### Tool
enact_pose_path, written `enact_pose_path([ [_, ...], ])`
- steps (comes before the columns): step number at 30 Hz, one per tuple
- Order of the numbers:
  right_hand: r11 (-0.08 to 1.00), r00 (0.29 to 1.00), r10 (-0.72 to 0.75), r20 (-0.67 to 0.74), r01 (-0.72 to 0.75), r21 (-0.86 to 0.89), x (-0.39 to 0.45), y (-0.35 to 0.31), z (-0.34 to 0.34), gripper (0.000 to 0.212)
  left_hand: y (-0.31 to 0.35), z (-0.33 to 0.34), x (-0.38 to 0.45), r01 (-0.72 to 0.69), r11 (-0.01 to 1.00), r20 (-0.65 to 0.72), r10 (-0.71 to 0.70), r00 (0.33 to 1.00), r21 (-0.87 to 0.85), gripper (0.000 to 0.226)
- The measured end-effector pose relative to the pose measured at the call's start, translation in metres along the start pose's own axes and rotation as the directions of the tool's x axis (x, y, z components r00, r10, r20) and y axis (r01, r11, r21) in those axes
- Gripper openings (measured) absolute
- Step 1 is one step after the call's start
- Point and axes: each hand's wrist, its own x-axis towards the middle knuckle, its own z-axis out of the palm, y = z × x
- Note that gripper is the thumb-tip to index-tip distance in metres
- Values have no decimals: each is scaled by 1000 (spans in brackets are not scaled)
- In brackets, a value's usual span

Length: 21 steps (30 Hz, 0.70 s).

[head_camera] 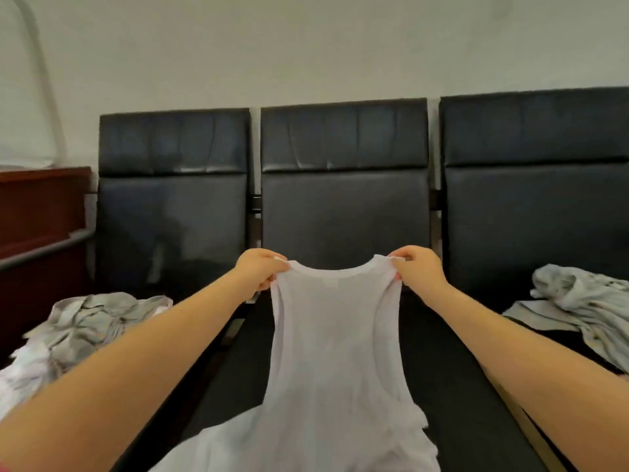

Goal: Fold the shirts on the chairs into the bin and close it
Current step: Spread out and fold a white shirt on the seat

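A white sleeveless shirt [337,345] hangs stretched over the middle black chair [343,212]. My left hand [260,272] pinches its left shoulder strap and my right hand [417,270] pinches the right strap, holding the neckline up and taut. The shirt's lower part bunches near the bottom edge of the view. A crumpled grey shirt [92,321] lies on the left chair [170,212], and another crumpled grey shirt [585,304] lies on the right chair [537,212]. No bin is in view.
The three black padded chairs stand side by side against a pale wall [306,46]. A dark red wooden cabinet [41,206] with a grey rail stands at the left. More pale cloth [20,373] lies at the lower left.
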Motion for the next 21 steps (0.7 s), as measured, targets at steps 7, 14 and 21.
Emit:
enact_pose_path([
  [7, 993, 994, 27, -108, -15, 113, 83, 9, 32, 17, 5, 27, 99, -210, 977, -182, 213, 960, 34, 25],
  [14, 943, 926, 248, 286, -162, -292, 70, 52, 89, 51, -75, 53, 142, 79, 959, 23, -88, 996, 274, 54],
  [21, 929, 953, 240, 184, -171, -328, -22, 97, 77, 25, -141, 38, 59, -3, 801, 12, -5, 1000, 599, 43],
])
